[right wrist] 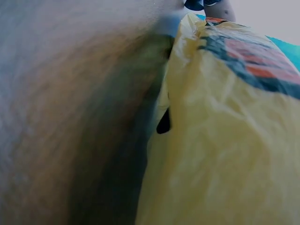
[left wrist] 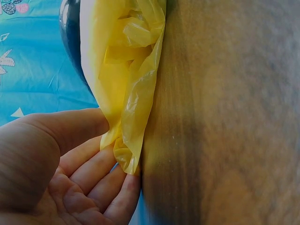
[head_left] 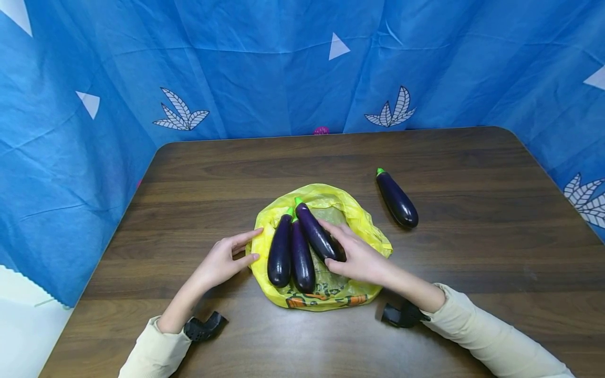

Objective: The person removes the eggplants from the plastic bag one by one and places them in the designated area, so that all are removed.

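A yellow plastic bag (head_left: 371,231) with its rim folded open sits on the table, several dark purple eggplants inside it. Two of them, the left eggplant (head_left: 279,254) and the middle eggplant (head_left: 302,257), lie side by side. My right hand (head_left: 356,254) grips a third eggplant (head_left: 314,228) by its thick end, thumb on the near side and fingers on the far side. Against the bag's left side rests my left hand (head_left: 231,260), its thumb and fingers extended and spread. In the left wrist view the left fingers (left wrist: 91,176) touch the folded yellow plastic (left wrist: 136,93).
Another eggplant (head_left: 398,200) lies on the brown wooden table (head_left: 472,210), to the right of the bag and behind it. A blue patterned cloth (head_left: 283,79) hangs behind the table's far edge. Each wrist wears a black camera, such as the left camera (head_left: 205,326).
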`<state>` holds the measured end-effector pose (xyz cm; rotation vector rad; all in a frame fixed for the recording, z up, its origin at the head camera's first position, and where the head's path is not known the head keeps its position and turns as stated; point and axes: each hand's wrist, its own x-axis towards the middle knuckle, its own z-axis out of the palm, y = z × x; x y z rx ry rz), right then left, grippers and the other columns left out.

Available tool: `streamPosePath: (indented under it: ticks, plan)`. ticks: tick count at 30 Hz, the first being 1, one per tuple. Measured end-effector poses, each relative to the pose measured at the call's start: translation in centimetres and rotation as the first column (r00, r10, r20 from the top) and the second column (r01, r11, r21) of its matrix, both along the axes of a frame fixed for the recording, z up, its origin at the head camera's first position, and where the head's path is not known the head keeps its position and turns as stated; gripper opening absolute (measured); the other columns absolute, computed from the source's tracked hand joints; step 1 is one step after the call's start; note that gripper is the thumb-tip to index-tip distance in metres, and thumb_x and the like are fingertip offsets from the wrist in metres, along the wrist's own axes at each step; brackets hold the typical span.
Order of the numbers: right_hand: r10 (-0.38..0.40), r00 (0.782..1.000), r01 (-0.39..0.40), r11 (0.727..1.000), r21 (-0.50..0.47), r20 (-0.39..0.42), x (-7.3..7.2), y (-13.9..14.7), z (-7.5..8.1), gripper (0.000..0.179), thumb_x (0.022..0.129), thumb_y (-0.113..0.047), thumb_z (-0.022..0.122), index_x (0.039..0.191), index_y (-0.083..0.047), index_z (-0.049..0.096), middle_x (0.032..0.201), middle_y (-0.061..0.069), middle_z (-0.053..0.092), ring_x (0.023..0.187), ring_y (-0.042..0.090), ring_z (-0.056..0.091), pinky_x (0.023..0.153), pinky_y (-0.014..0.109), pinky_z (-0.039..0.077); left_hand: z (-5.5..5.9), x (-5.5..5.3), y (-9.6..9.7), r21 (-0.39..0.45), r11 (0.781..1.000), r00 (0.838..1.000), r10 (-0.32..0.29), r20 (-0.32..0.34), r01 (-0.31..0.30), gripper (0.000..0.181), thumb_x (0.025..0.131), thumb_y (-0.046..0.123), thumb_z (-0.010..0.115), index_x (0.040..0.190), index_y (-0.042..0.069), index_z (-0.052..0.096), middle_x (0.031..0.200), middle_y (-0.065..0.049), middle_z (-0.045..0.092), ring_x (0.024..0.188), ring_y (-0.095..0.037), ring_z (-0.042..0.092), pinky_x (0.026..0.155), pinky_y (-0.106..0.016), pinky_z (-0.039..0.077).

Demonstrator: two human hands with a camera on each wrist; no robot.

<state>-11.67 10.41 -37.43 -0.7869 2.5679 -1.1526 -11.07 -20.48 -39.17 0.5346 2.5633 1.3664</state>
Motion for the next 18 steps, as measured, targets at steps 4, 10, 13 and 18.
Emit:
streamPosePath:
  ticks: [4, 10, 13, 18]
  plan:
    - [0.003, 1.0, -0.003, 1.0, -0.017, 0.007, -0.05, 0.11, 0.01, 0.077, 0.079, -0.013, 0.067, 0.147, -0.013, 0.029, 0.121, 0.013, 0.047, 0.09, 0.023, 0.051, 0.072, 0.037, 0.048, 0.01, -0.02, 0.0, 0.003, 1.0, 1.0, -0.002, 0.002, 0.002, 0.052, 0.085, 0.005, 0.069, 0.133, -0.003, 0.05, 0.132, -0.018, 0.05, 0.121, -0.03, 0.047, 0.097, -0.04, 0.04]
    - [0.001, 1.0, -0.002, 1.0, -0.021, -0.005, -0.28, 0.22, -0.16, 0.074, 0.08, -0.012, 0.066, 0.146, -0.01, 0.032, 0.126, 0.016, 0.047, 0.098, 0.026, 0.051, 0.078, 0.043, 0.048, 0.03, 0.04, -0.01, 0.005, 1.0, 1.0, 0.001, 0.008, -0.001, 0.052, 0.085, 0.005, 0.069, 0.133, -0.003, 0.05, 0.132, -0.018, 0.05, 0.121, -0.03, 0.047, 0.097, -0.04, 0.04]
    - [-0.002, 1.0, 0.002, 1.0, -0.014, -0.009, -0.35, 0.25, -0.27, 0.072, 0.081, -0.013, 0.066, 0.145, -0.009, 0.034, 0.126, 0.017, 0.047, 0.101, 0.027, 0.051, 0.08, 0.044, 0.048, 0.01, 0.05, -0.01, 0.006, 1.0, 1.0, 0.002, 0.013, -0.002, 0.052, 0.085, 0.005, 0.068, 0.133, -0.003, 0.049, 0.132, -0.019, 0.05, 0.121, -0.03, 0.047, 0.097, -0.04, 0.04]
    - [-0.002, 1.0, 0.002, 1.0, -0.014, -0.013, -0.38, 0.26, -0.33, 0.071, 0.081, -0.012, 0.066, 0.145, -0.008, 0.034, 0.128, 0.018, 0.047, 0.106, 0.028, 0.051, 0.085, 0.047, 0.047, 0.0, 0.05, -0.03, 0.005, 1.0, 1.0, 0.002, 0.013, -0.003, 0.052, 0.085, 0.005, 0.069, 0.133, -0.002, 0.049, 0.132, -0.018, 0.05, 0.121, -0.03, 0.047, 0.097, -0.04, 0.04]
